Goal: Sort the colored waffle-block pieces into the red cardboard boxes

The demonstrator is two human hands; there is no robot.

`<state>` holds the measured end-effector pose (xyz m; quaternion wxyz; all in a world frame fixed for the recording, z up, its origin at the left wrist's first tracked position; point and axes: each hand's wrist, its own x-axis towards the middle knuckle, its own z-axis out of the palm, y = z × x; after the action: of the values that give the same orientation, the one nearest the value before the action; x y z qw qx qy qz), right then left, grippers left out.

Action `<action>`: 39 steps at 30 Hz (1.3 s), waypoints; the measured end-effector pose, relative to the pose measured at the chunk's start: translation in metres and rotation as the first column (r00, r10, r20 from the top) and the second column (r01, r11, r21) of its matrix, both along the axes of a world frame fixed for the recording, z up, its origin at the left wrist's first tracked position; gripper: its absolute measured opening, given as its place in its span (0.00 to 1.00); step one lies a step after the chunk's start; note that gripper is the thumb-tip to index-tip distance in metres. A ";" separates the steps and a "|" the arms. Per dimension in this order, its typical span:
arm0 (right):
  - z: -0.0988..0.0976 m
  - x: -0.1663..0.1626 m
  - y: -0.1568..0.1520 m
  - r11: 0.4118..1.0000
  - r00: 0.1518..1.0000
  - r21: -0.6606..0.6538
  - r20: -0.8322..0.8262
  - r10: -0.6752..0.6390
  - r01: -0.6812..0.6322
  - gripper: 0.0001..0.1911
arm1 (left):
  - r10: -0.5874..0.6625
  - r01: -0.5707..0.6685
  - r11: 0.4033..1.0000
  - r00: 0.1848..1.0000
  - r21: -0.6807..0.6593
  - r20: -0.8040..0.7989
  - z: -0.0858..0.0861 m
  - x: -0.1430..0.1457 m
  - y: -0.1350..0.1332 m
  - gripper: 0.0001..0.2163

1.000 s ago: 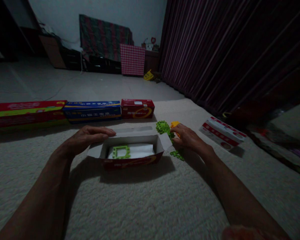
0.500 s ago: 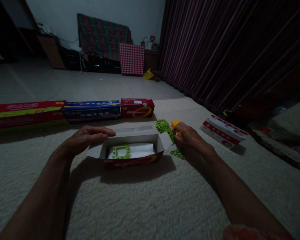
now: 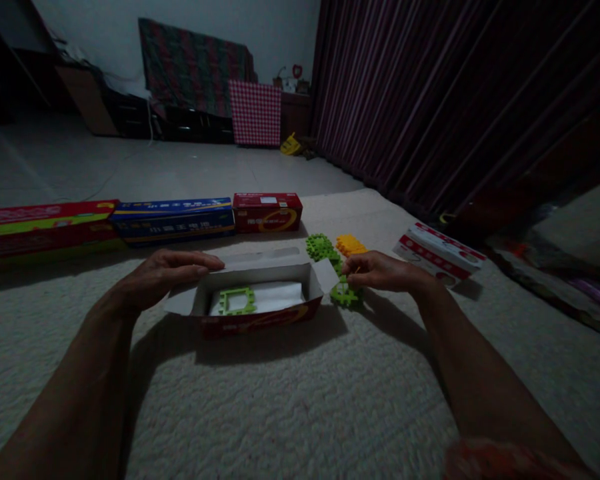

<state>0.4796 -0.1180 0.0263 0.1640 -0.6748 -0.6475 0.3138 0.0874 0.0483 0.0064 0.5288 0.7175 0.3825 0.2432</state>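
In front of me an open red cardboard box (image 3: 260, 321) has its flaps spread. Inside, a green plastic building piece with a square-toothed frame (image 3: 237, 301) lies over white paper (image 3: 280, 295). My left hand (image 3: 173, 275) grips the box's far left corner, thumb and fingers at the lid flap (image 3: 260, 257). Beside the right end flap, my right hand (image 3: 380, 272) is closed in a pinch, apparently on a green building piece (image 3: 347, 297); its fingertips partly cover the contact. Just beyond sit a stack of green pieces (image 3: 320, 245) and a stack of orange pieces (image 3: 350, 245).
Across the far side stand a long red-and-yellow box (image 3: 50, 227), a blue box (image 3: 175, 221) and a closed red box (image 3: 267, 213). A white-and-red box (image 3: 440, 253) lies to the right. The pale quilted mat (image 3: 290, 407) spreads beneath everything. Dark curtains (image 3: 405, 100) hang at the right.
My right hand has drawn back slightly from the orange stack and lowered, leaving that stack in plainer view. A green piece now shows below its fingers. My left hand keeps its place on the box.
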 end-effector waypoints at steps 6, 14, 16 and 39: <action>-0.002 -0.006 -0.004 0.999 0.953 -0.032 0.301 0.027 -0.018 0.05 | -0.002 0.002 1.000 1.000 0.026 -0.027 -0.001 -0.002 0.002 0.10; -0.002 -0.028 -0.014 0.996 0.886 -0.087 0.463 0.035 0.006 0.19 | -0.001 0.001 1.000 1.000 0.006 0.000 0.001 0.001 0.000 0.11; -0.004 -0.031 -0.014 0.993 0.882 -0.117 0.470 0.046 0.011 0.17 | 0.012 -0.012 1.000 1.000 0.005 -0.005 0.001 0.002 0.000 0.12; 0.046 -0.099 0.020 0.839 0.861 0.283 0.364 0.355 -0.465 0.14 | -0.079 0.080 0.997 0.996 -0.019 0.034 -0.005 -0.004 0.002 0.13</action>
<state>0.3807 -0.0978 0.0726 0.1142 -0.5158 -0.8416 0.1120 0.0838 0.0506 0.0009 0.5518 0.7226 0.3471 0.2299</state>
